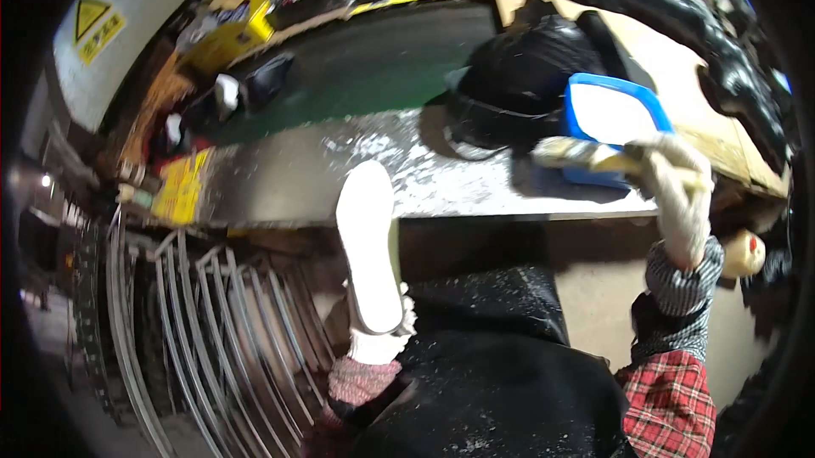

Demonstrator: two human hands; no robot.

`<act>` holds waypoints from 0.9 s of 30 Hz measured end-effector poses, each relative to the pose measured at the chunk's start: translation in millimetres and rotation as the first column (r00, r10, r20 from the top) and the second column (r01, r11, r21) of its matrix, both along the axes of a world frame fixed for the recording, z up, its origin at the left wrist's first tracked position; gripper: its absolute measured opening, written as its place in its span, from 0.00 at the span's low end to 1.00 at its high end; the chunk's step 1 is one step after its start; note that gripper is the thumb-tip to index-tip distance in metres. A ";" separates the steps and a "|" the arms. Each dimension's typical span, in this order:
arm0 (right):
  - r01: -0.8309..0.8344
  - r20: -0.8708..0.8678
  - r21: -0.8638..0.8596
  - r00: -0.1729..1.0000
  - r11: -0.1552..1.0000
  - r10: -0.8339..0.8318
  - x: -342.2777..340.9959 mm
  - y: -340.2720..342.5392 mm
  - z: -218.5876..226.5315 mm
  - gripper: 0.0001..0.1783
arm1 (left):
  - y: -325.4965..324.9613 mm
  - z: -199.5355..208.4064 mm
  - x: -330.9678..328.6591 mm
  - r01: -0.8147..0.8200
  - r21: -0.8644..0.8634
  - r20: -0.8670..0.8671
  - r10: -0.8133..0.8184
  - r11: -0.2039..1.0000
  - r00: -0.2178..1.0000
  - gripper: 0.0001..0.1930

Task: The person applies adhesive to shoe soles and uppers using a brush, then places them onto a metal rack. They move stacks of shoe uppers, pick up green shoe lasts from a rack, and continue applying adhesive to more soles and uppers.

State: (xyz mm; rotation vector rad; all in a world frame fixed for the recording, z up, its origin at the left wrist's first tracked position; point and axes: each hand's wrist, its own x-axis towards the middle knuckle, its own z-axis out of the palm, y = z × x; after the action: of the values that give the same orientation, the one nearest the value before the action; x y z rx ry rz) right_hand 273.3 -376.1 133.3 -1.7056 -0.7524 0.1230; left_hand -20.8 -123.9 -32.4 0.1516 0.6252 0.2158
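Observation:
A shoe sole point(367, 237) with a bright white upper face stands lengthwise in front of me, toe end toward the bench. Its heel end is gripped by my gloved left hand point(409, 315), whose fingers show along the right edge; the rest of that hand is behind the sole. My gloved right hand point(682, 182) is closed around the handle of a brush point(581, 154), with the bristle end pointing left. The brush lies across the front of a blue tub point(617, 81) holding white liquid. I cannot tell whether the bristles touch the tub.
A bench point(280, 178) spattered with white runs across, with a green belt point(340, 89) behind it. A black plastic-wrapped bundle point(526, 76) sits left of the tub. Metal rack bars point(221, 322) stand at lower left. A yellow box point(222, 46) lies at the far left.

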 end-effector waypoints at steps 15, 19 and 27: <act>-0.429 -0.297 0.261 0.817 0.864 0.495 -50.0 175.3 -85.0 0.04 | 38.4 -71.0 -9.5 0.279 -0.251 0.451 -0.143 0.927 0.881 0.47; -0.390 -0.206 -0.032 0.904 0.920 0.376 -20.3 223.5 -61.1 0.13 | 38.9 -74.2 -10.0 0.195 -0.264 0.421 -0.068 0.945 0.904 0.37; -0.715 0.097 -0.041 0.692 0.698 0.715 -60.0 190.4 -49.9 0.08 | 38.5 -22.9 -2.4 0.178 -0.075 0.323 -0.145 0.981 0.935 0.36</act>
State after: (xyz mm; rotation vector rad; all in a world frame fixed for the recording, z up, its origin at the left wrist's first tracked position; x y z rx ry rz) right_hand 213.4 -185.7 83.4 -1.3298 -1.4804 0.5804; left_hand -23.2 -85.4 -55.3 0.0656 0.3000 0.0451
